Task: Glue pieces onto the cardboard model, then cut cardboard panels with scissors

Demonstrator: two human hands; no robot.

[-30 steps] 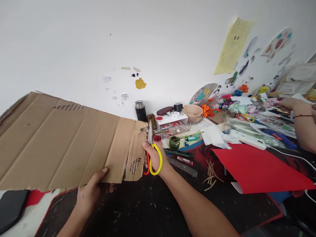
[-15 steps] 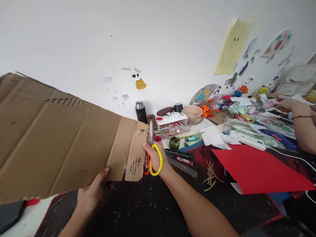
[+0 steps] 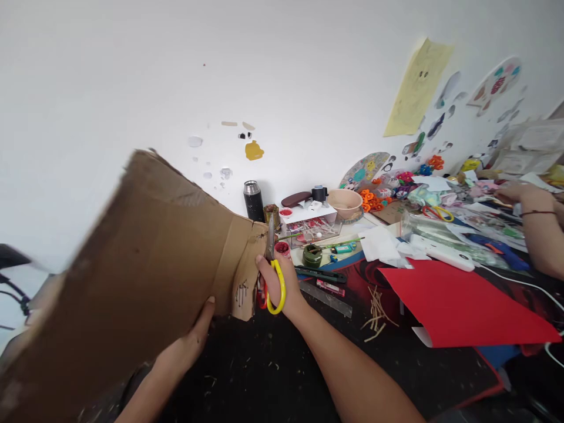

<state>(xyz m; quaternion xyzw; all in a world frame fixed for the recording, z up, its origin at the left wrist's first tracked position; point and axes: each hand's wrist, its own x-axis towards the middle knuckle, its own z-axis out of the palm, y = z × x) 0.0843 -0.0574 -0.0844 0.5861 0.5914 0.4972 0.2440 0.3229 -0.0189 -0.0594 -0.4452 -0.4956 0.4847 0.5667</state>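
A big sheet of brown corrugated cardboard (image 3: 163, 235) stands tilted at the left, folded along a crease near its right end. My left hand (image 3: 194, 335) grips its lower edge, thumb on the near face and the other fingers hidden behind. In my right hand (image 3: 282, 279) is a pair of scissors (image 3: 276, 288) with yellow and red handles, blades pointing up. The blades look nearly closed and lie beside the cardboard's right edge; whether they touch it I cannot tell. My right thumb lies close to that edge.
Right of my hands are a jar (image 3: 312, 255), a ruler (image 3: 328, 298), thin sticks (image 3: 375, 314) and red paper (image 3: 462, 302). A black flask (image 3: 252, 201) stands by the wall. Another person's arm (image 3: 535, 220) reaches over clutter at far right.
The cardboard has swung, its left end coming nearer and its right strip bending more. My left hand has moved right along the lower edge. The scissors have barely shifted.
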